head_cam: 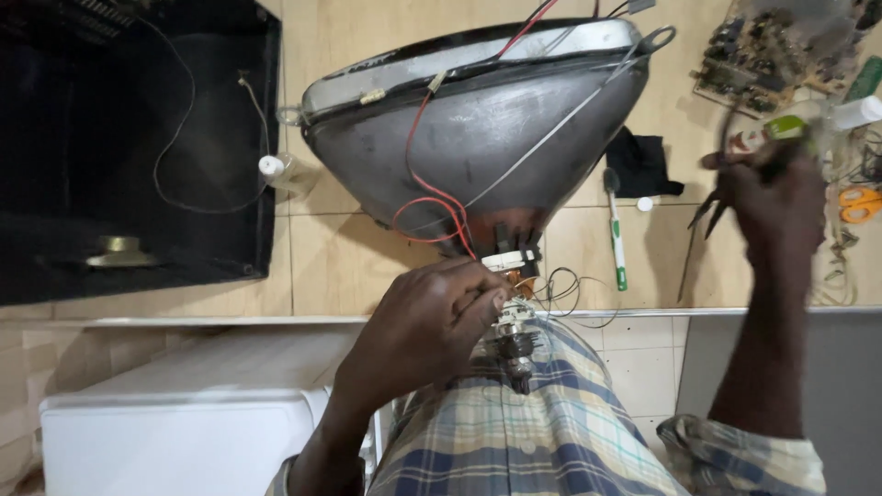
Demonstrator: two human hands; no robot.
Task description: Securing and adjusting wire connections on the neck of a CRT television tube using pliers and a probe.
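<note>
Picture tube lies face-away, neck pointing toward the person. Left hand is clamped on the neck. Right hand is well apart to the right, gripping what looks like pliers, blurred.

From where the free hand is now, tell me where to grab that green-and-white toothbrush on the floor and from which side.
Take the toothbrush by the middle of its green-and-white handle, coming straight down from above. It lies flat on the tile, long and thin, bristle end near the picture tube. The right hand already holds pliers, so I'd expect a two-finger pinch works best.
</note>
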